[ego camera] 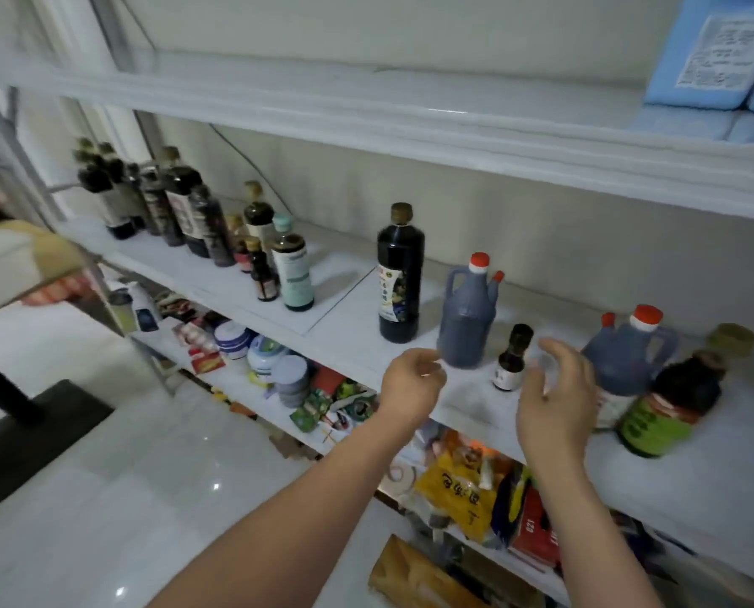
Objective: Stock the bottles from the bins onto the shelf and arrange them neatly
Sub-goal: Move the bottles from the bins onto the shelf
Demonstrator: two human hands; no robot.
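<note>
On the white middle shelf (349, 340) stand a tall dark bottle (399, 278), a grey jug with a red cap (467, 318), a tiny dark bottle (512, 359), a second red-capped jug (625, 357) and a dark bottle with a green label (664, 410). Both of my hands hover empty at the shelf's front edge. My left hand (410, 386) is just left of the grey jug, fingers loosely curled. My right hand (557, 397) is right of the tiny bottle, fingers spread. Further left stands a cluster of several dark bottles (169, 204) and a light-labelled bottle (294, 265).
The shelf below holds packets, tins and bowls (274, 366), plus a yellow bag (463, 493). Blue packs (717, 50) lie on the top shelf. A glossy white floor (103, 498) lies at the left, with a black table base (28, 432) on it.
</note>
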